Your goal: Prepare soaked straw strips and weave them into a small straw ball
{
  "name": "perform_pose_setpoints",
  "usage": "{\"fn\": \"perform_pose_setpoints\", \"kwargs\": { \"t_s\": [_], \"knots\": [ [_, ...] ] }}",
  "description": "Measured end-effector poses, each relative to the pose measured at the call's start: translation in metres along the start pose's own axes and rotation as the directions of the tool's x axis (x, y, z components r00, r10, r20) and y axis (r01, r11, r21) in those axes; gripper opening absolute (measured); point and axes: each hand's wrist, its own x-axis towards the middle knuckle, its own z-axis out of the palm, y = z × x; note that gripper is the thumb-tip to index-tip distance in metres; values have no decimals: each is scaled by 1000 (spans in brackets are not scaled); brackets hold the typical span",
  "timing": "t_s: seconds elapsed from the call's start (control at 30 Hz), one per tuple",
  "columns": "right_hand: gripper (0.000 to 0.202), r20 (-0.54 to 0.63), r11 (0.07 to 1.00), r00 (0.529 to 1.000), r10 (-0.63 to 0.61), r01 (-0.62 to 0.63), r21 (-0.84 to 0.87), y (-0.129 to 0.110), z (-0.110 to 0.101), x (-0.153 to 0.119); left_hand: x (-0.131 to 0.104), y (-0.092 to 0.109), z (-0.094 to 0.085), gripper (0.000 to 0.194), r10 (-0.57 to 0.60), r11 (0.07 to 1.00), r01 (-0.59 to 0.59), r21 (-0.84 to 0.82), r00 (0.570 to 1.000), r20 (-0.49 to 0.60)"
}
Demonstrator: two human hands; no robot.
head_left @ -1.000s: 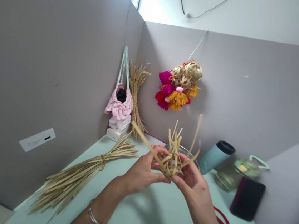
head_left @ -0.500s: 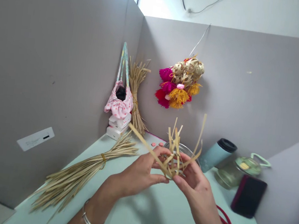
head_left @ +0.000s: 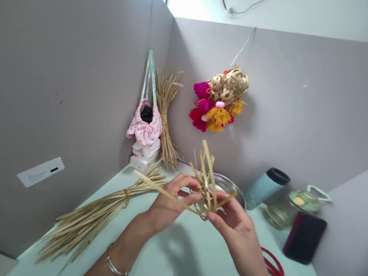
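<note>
A small open weave of pale strips (head_left: 206, 196) is held up between both hands, above the table. My left hand (head_left: 171, 203) has its thumb and fingers closed on the weave's left side. On the right side, my right hand (head_left: 232, 221) pinches the lower edge, its thumb in front. Loose strip ends stick up from the top, and one long strip points left across my left hand. The fingers partly hide the weave.
Bundled strips (head_left: 105, 211) lie at the left. A metal bowl (head_left: 242, 198) sits behind my hands. To the right are a blue tumbler (head_left: 266, 187), a green jug (head_left: 278, 215), a phone (head_left: 304, 238) and red scissors (head_left: 276, 272). Woven balls with tassels (head_left: 226, 89) hang on the partition.
The weave has turned and moved slightly left with both hands. Its long strip now reaches farther left and lies flatter. My left thumb has moved up along the weave.
</note>
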Motion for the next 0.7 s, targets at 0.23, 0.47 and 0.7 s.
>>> {"fn": "perform_pose_setpoints", "kwargs": {
  "t_s": [0.23, 0.47, 0.7],
  "knots": [
    [36, -135, 998, 990, 30, -23, 56, 2, 0, 3, -3, 1, 2, 28, -11, 995, 21, -93, 995, 98],
    [33, -218, 995, 974, 53, -33, 92, 13, -5, 4, -9, 5, -5, 71, -50, 989, 97, -110, 926, 374],
    [40, -128, 990, 992, -10, 28, 136, 2, 0, 1, -3, 0, 7, 47, -81, 996, 84, -36, 995, 65]
  ]
}}
